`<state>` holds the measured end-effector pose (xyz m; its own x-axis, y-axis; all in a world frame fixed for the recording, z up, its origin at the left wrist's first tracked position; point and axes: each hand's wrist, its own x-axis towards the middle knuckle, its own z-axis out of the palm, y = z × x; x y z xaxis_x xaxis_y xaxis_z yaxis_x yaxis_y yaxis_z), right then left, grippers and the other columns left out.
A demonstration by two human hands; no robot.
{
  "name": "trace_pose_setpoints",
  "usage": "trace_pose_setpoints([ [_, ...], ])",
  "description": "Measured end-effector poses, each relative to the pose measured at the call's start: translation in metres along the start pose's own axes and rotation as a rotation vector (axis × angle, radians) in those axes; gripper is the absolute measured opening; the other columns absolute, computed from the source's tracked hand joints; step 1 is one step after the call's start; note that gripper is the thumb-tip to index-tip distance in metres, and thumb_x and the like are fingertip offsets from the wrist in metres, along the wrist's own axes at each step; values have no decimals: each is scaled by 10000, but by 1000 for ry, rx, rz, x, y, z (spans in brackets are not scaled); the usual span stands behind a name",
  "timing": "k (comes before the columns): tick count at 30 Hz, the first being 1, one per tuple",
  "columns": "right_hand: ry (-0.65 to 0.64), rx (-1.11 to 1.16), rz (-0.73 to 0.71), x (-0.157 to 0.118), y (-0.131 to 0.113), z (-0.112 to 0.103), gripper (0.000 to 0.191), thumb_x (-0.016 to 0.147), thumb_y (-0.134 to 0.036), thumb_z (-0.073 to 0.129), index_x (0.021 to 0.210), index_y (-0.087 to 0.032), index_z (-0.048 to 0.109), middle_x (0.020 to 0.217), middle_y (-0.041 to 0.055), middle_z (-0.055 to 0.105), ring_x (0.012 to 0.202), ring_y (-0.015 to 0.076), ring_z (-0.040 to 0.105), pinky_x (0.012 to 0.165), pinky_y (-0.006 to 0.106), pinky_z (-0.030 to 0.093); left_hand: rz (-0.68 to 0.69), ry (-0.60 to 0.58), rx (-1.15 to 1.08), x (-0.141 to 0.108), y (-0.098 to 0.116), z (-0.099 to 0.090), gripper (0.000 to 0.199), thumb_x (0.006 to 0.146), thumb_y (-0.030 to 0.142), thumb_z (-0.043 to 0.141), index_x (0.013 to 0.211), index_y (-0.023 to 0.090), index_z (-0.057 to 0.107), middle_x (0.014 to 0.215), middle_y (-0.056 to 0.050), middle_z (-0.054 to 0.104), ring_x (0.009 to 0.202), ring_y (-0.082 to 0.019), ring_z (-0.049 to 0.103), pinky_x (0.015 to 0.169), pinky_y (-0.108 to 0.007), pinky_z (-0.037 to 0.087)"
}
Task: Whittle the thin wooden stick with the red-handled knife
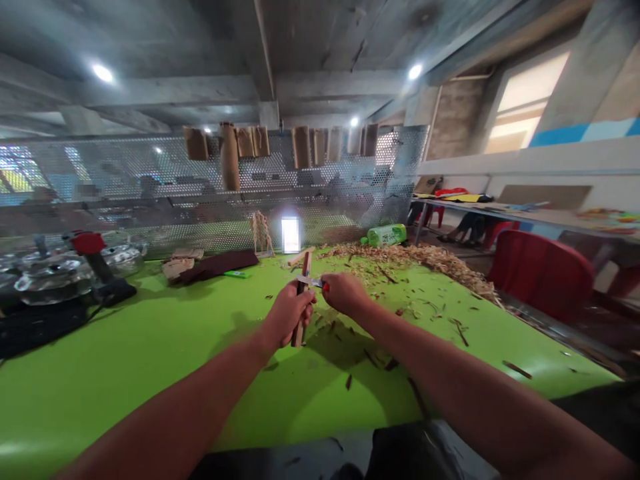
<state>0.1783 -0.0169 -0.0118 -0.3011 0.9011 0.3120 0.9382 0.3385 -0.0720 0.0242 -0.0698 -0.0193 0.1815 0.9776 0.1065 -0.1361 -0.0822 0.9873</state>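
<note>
L hand [295, 312] closed round wood strip [299, 333]; R hand [344, 293] clenched on knife [313, 282], blade against strip, above green table [165, 360]

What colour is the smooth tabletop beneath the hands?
The smooth tabletop is bright green, clearest in the head view.

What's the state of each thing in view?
Wood strip: gripped, slightly tilted
Knife: blade exposed, across the wood strip
Left hand: closed on the wood strip
Right hand: closed on the knife handle
Green bottle: lying on its side
Wood shavings: loose, heaped and scattered
Ceiling lights: on
</note>
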Motion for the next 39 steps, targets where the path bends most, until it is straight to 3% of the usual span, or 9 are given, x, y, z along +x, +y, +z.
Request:
trace_pose_setpoints([
  [6,23,-11,53,6,7,1,317,897,-296,442,988,-220,736,911,117,740,805,206,671,687,254,415,-85,-12,18,-8,7,3,167,825,286,571,918,213,452,580,102,398,362,-34,304,321,-148,250],
  [11,-3,79,354,26,60,-6,296,880,-249,490,1047,-172,723,970,168,724,846,237,680,704,285,433,-99,-177,106,-29,13,14,413,897,371,541,1265,203,460,563,99,420,370,-51,315,338,-156,307],
  [14,68,136,462,30,78,-9,341,880,-258,470,1077,-145,724,980,181,717,839,244,675,698,288,432,-85,-198,41,-31,15,15,445,901,346,537,1310,199,440,600,91,430,384,-47,313,345,-157,317],
  [17,181,233,408,27,67,-5,346,861,-283,471,1043,-167,740,898,131,728,763,212,655,660,261,406,-71,-160,-9,-24,14,9,423,881,330,550,1267,185,454,623,85,441,403,-52,348,359,-161,345],
  [20,230,294,264,20,45,3,295,802,-253,509,971,-191,743,809,72,720,695,176,613,600,238,352,-44,-121,-12,-16,11,4,399,868,323,553,1232,183,465,597,86,428,427,-64,392,387,-156,371],
  [24,305,283,127,14,32,7,229,772,-239,504,833,-191,720,697,31,668,615,147,526,549,244,271,-75,-123,-61,-11,7,0,385,872,357,541,1219,209,466,644,73,457,407,-57,367,340,-151,322],
  [30,226,133,41,4,21,1,240,806,-263,485,824,-187,712,728,51,676,594,139,483,551,276,209,-55,-136,-125,-12,6,-1,343,890,399,492,1178,216,467,753,43,515,376,-37,330,303,-155,317],
  [36,143,59,44,0,4,-1,314,890,-299,430,928,-190,721,846,97,719,678,168,578,589,265,282,-64,-118,-55,-13,12,4,252,873,349,497,1089,231,448,684,79,452,355,-36,305,281,-143,280],
  [39,110,63,91,5,11,-1,325,903,-305,427,962,-192,727,898,113,727,746,182,622,626,256,334,-87,-114,-28,-15,14,5,264,873,336,508,1106,221,462,631,96,394,345,-31,284,284,-138,266],
])
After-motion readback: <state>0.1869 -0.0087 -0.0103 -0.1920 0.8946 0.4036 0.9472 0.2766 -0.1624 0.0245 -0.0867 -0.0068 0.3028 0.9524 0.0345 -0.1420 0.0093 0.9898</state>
